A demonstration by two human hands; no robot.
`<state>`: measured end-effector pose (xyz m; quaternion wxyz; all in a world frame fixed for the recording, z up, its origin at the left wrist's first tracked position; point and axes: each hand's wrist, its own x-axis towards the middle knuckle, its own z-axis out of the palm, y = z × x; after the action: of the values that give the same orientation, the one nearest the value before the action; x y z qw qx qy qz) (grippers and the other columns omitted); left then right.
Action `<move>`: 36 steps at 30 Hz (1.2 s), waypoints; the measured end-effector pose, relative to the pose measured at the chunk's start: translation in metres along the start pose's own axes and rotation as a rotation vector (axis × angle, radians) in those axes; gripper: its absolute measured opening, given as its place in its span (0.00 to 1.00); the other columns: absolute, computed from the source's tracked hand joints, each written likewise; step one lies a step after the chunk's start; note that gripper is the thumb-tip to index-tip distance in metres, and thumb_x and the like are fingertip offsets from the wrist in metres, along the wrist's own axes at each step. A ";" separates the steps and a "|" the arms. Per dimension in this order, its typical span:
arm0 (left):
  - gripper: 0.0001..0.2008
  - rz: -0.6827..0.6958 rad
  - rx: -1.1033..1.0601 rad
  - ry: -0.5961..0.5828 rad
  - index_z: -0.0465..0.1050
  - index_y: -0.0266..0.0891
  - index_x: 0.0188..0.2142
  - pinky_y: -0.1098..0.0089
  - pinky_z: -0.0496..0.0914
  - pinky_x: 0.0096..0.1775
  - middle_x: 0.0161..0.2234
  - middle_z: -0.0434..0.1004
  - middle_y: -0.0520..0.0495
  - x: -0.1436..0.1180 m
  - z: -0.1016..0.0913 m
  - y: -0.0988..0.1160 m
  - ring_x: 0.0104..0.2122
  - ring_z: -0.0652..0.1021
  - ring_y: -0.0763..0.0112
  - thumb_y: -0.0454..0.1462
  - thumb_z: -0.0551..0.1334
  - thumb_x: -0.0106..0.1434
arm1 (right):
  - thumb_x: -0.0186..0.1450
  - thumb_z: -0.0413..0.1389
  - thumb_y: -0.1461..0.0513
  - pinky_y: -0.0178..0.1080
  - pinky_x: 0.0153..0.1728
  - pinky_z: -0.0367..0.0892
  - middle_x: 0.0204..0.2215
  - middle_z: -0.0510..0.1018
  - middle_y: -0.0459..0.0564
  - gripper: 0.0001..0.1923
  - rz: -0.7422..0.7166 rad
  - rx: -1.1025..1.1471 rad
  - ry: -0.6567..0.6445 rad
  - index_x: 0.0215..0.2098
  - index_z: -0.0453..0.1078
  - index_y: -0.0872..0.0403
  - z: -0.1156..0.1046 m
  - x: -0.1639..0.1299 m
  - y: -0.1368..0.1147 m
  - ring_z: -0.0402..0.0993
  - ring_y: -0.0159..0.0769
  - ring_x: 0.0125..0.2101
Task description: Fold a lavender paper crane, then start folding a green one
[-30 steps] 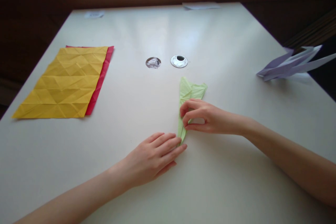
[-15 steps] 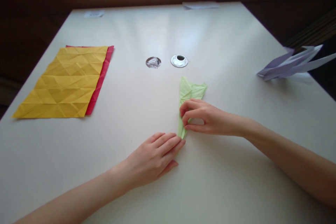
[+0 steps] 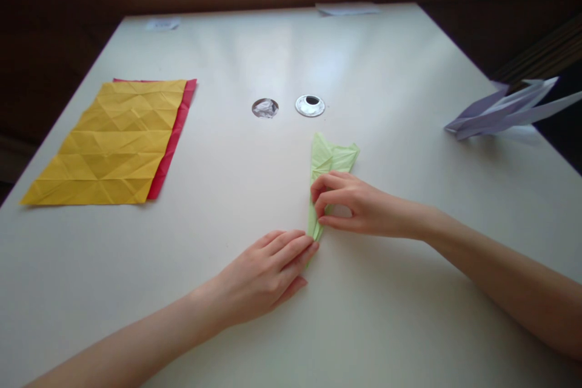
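A pale green folded origami paper (image 3: 321, 154) lies on the table, narrow at its near end and spreading into two flaps at the far end. My right hand (image 3: 341, 201) grips it around the middle, thumb and curled fingers pinched on its folded layers. At the near tip, my left hand (image 3: 277, 273) lies flat with its fingers stretched out, fingertips resting on the paper and the thumb apart. Those fingers hide part of the tip, and the right hand covers part of the paper's middle.
Creased yellow paper (image 3: 116, 139) lies over a red sheet (image 3: 175, 145) at left. A folded purple paper piece (image 3: 491, 112) stands by the table's right edge. Two round table holes (image 3: 265, 108) sit beyond the green paper. White paper (image 3: 348, 9) rests at the far edge.
My left fingertips have shifted very slightly to the left at the near tip of the green paper. The right hand's pinch looks nearly the same.
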<state>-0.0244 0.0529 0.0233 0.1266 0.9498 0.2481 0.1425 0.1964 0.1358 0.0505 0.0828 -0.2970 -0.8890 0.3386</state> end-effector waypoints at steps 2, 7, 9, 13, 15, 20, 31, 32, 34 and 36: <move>0.19 -0.004 -0.010 0.004 0.60 0.27 0.53 0.63 0.65 0.52 0.49 0.68 0.39 0.000 -0.001 0.000 0.51 0.66 0.62 0.35 0.52 0.64 | 0.59 0.52 0.65 0.39 0.42 0.59 0.36 0.68 0.49 0.04 0.013 -0.002 -0.008 0.28 0.69 0.53 0.000 0.000 -0.001 0.63 0.35 0.39; 0.19 -0.011 -0.019 0.008 0.61 0.27 0.53 0.63 0.66 0.52 0.48 0.68 0.38 0.001 -0.001 0.000 0.51 0.67 0.62 0.35 0.53 0.64 | 0.60 0.52 0.64 0.40 0.42 0.59 0.36 0.68 0.49 0.03 0.028 -0.025 -0.010 0.28 0.66 0.54 0.000 -0.001 -0.002 0.62 0.35 0.39; 0.19 -0.012 -0.019 0.013 0.61 0.27 0.52 0.63 0.66 0.51 0.48 0.68 0.37 0.001 0.000 0.000 0.51 0.67 0.61 0.35 0.53 0.63 | 0.60 0.52 0.64 0.40 0.42 0.59 0.35 0.67 0.49 0.03 0.032 -0.045 -0.009 0.28 0.65 0.53 0.001 -0.001 -0.002 0.62 0.35 0.38; 0.19 -0.017 -0.013 0.017 0.61 0.27 0.53 0.64 0.65 0.51 0.50 0.67 0.37 0.001 0.000 0.001 0.51 0.67 0.62 0.34 0.52 0.64 | 0.60 0.52 0.64 0.40 0.42 0.58 0.35 0.67 0.49 0.03 0.038 -0.086 0.008 0.28 0.64 0.53 0.003 0.000 -0.003 0.62 0.35 0.36; 0.19 -0.012 0.009 0.009 0.60 0.27 0.53 0.63 0.65 0.52 0.52 0.66 0.37 0.000 0.000 0.001 0.52 0.66 0.62 0.35 0.52 0.64 | 0.60 0.52 0.65 0.41 0.42 0.58 0.35 0.67 0.49 0.03 0.041 -0.103 0.020 0.27 0.64 0.54 0.005 0.001 -0.005 0.62 0.35 0.36; 0.21 -0.004 0.085 -0.034 0.58 0.28 0.55 0.62 0.64 0.52 0.56 0.62 0.40 -0.001 0.001 0.002 0.54 0.65 0.60 0.36 0.50 0.65 | 0.59 0.52 0.65 0.40 0.41 0.58 0.34 0.67 0.50 0.04 0.050 -0.137 0.036 0.26 0.63 0.54 0.006 0.001 -0.008 0.62 0.35 0.35; 0.16 0.043 0.120 0.122 0.65 0.26 0.48 0.65 0.69 0.49 0.49 0.70 0.36 -0.002 0.004 0.003 0.51 0.69 0.60 0.33 0.54 0.63 | 0.59 0.51 0.66 0.40 0.40 0.59 0.33 0.68 0.50 0.04 0.038 -0.137 0.056 0.26 0.63 0.54 0.008 0.003 -0.006 0.61 0.35 0.34; 0.14 0.053 0.133 0.143 0.67 0.26 0.46 0.65 0.70 0.48 0.48 0.71 0.36 -0.002 0.004 0.003 0.51 0.70 0.60 0.32 0.54 0.62 | 0.59 0.51 0.66 0.40 0.40 0.59 0.33 0.68 0.50 0.04 0.037 -0.136 0.054 0.26 0.63 0.54 0.008 0.003 -0.006 0.61 0.35 0.34; 0.11 0.068 0.154 0.172 0.69 0.28 0.42 0.66 0.71 0.47 0.46 0.73 0.38 -0.004 0.005 0.004 0.50 0.71 0.60 0.32 0.55 0.61 | 0.59 0.51 0.66 0.41 0.40 0.59 0.33 0.67 0.50 0.04 0.038 -0.139 0.049 0.26 0.63 0.54 0.007 0.003 -0.006 0.61 0.35 0.34; 0.08 0.079 0.160 0.191 0.70 0.29 0.39 0.67 0.72 0.45 0.44 0.74 0.40 -0.005 0.005 0.004 0.48 0.72 0.61 0.31 0.57 0.60 | 0.59 0.51 0.66 0.41 0.40 0.59 0.33 0.67 0.50 0.04 0.042 -0.143 0.043 0.26 0.63 0.54 0.007 0.004 -0.007 0.61 0.35 0.34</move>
<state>-0.0253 0.0465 0.0190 0.0206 0.9480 0.2317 0.2170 0.1880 0.1301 0.0495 0.0732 -0.3280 -0.9025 0.2692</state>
